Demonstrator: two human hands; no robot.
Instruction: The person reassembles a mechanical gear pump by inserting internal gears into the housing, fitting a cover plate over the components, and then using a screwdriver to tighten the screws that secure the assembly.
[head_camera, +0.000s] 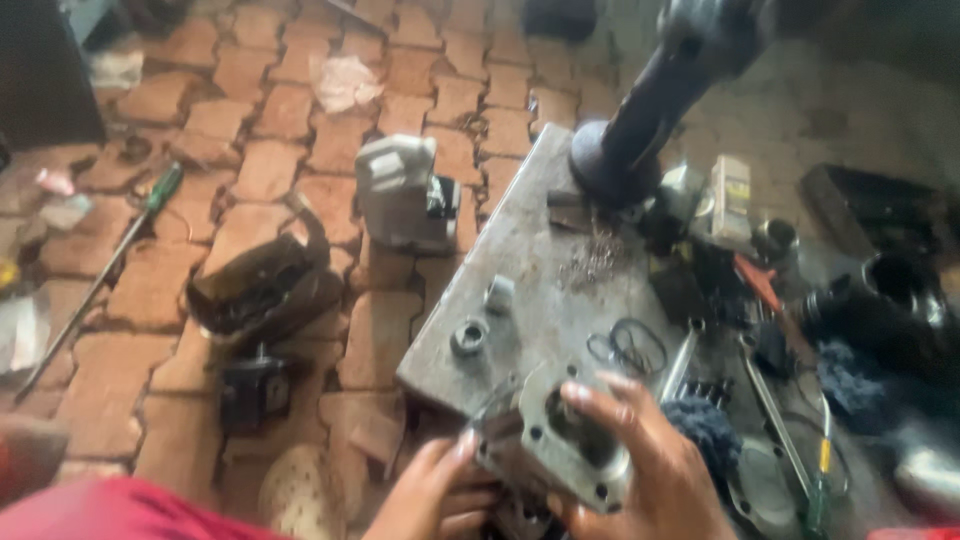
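Both my hands hold a grey metal housing (560, 440) with a round bore and bolt holes, at the near edge of a flat steel plate (540, 250). My left hand (435, 495) grips its lower left side. My right hand (640, 460) wraps over its right side and top, fingers curled around the flange. On the plate, just beyond the housing, lie a small metal ring (468, 336), a short metal sleeve (498, 294) and black rubber O-rings (630, 345).
A dark press column (640, 110) stands on the plate's far end. Left, on the brick floor, lie black casings (262, 285), a grey motor unit (400, 190) and a green-handled screwdriver (110, 265). Wrenches, black parts and a blue rag (705, 425) crowd the right.
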